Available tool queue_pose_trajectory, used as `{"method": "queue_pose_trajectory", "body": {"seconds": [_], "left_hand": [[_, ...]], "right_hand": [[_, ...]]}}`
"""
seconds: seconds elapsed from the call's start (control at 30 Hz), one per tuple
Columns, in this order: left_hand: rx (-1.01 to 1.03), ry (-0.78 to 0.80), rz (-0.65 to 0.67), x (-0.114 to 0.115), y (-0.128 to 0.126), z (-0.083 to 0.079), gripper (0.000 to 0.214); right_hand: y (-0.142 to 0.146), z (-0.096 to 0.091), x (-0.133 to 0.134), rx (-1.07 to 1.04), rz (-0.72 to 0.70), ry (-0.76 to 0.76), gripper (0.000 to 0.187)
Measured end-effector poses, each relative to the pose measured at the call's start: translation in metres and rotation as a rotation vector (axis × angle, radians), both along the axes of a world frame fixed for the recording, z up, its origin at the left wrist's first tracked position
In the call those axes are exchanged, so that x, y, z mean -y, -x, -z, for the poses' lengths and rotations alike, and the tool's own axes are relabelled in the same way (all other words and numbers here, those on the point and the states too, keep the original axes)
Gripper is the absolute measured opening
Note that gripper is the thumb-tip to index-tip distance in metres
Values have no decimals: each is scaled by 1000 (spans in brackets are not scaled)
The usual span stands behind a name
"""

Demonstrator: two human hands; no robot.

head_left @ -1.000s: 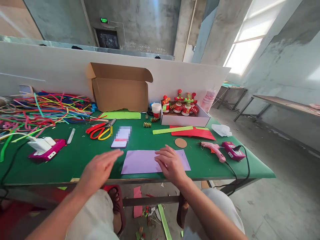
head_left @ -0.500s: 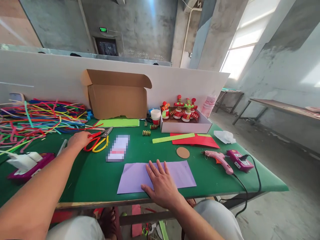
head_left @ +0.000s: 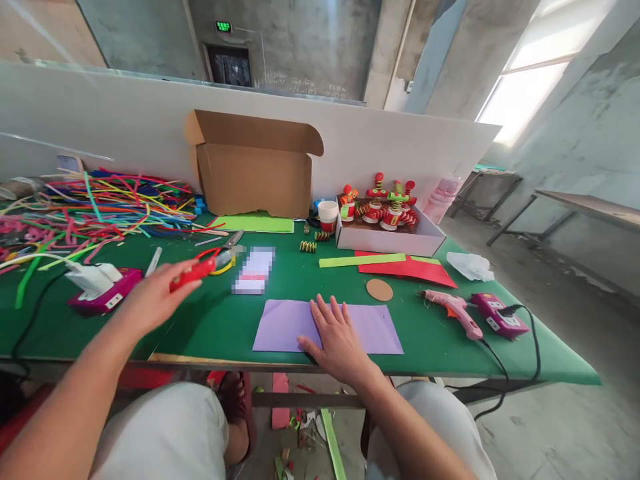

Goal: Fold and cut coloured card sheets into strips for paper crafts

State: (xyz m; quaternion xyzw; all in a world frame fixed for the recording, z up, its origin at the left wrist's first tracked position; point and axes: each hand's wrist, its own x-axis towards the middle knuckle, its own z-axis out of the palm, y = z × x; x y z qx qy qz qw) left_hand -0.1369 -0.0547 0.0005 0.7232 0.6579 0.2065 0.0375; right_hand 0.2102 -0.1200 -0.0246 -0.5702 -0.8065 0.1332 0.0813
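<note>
My left hand (head_left: 150, 297) is closed round the red handle of a pair of scissors (head_left: 203, 267) and holds them above the green table (head_left: 210, 320). A second pair with yellow handles (head_left: 225, 263) lies just behind them. My right hand (head_left: 334, 337) lies flat, fingers spread, on a lilac sheet of paper (head_left: 373, 328) near the table's front edge. A blurred flat card or phone (head_left: 254, 269) lies between the scissors and the lilac sheet.
A heap of coloured pipe cleaners (head_left: 85, 207) fills the back left. An open cardboard box (head_left: 257, 170) stands at the back, a white tray of red figures (head_left: 395, 223) to its right. A pink glue gun (head_left: 453, 308), brown disc (head_left: 379, 289), red and green paper (head_left: 405, 267) lie right.
My left hand reached out to the scissors, closed on the red pair and drew it back off the table. My right hand stayed pressed on the lilac sheet.
</note>
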Motion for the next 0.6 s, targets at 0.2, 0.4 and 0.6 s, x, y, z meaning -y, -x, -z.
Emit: {"method": "queue_pose_trajectory", "body": {"seconds": [0.2, 0.4, 0.6], "left_hand": [[118, 81, 54, 64, 1, 38, 58], [105, 106, 11, 88, 12, 39, 61], [112, 110, 26, 97, 10, 42, 62]], "right_hand": [[17, -9, -7, -27, -61, -112, 58], [38, 1, -15, 0, -116, -76, 53], [43, 6, -17, 25, -78, -28, 55]]}}
